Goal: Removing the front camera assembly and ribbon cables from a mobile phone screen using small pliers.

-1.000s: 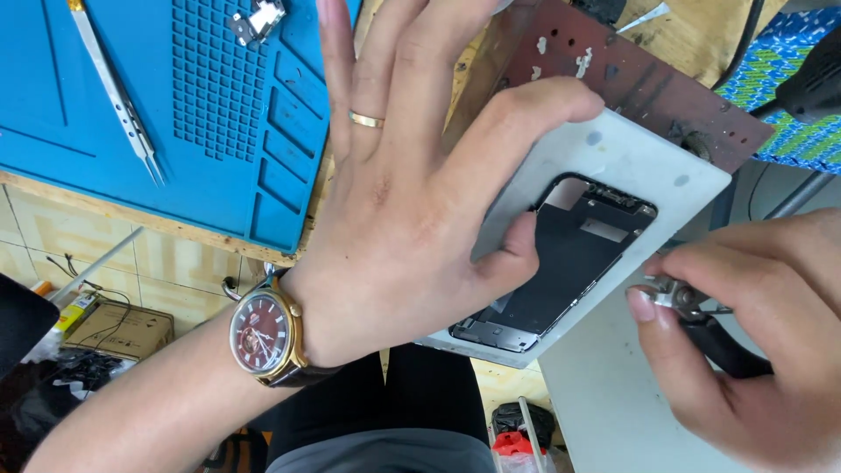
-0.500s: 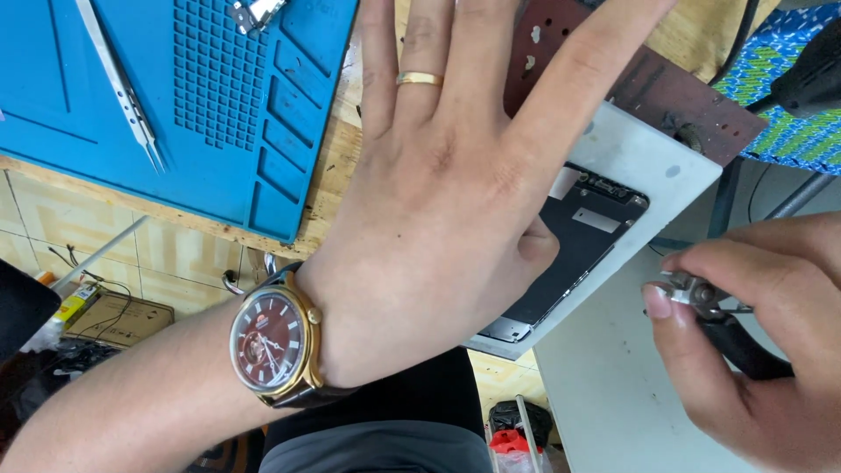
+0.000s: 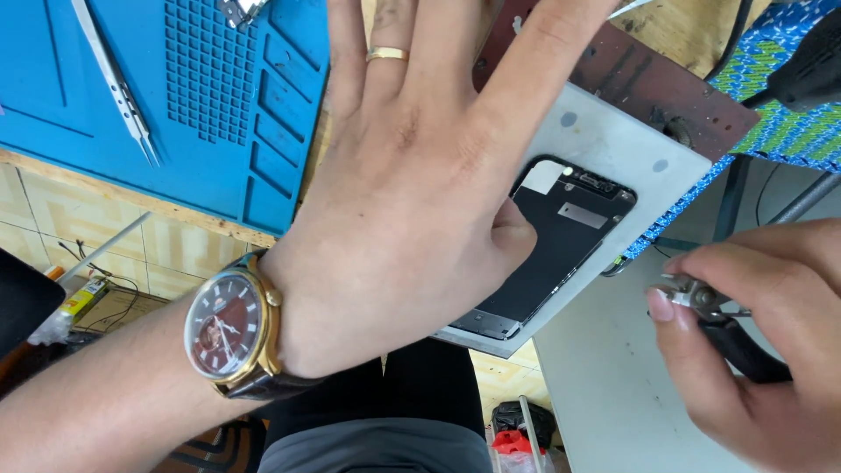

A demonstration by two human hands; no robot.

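Left hand: fills the middle of the frame, palm down and fingers spread flat. It lies over the left part of the panel and its plate, and its thumb tip rests on the panel's dark back. It grips nothing.
Right hand: at the lower right edge of the frame, fingers drawn together in a pinch around a small metal tool with a dark handle. It is off the plate, to the right of it.
Panel: a dark phone screen panel, back side up, set in a cut-out of the plate. It lies at centre right of the frame.
Long axis: the panel runs on a slant, from the upper right down to the lower left.
Plate: a pale grey slab, tilted the same way as the panel, with a brown board under its upper edge.
Nearer hand: the left, which touches the panel. The right hand and its tool are near but apart from it, off its lower right side.
Watch: red dial and gold case, on the left wrist at lower left.
Ring: gold band on a left finger, at the top of the frame.
Mat: blue work mat at upper left, with tweezers lying on it.
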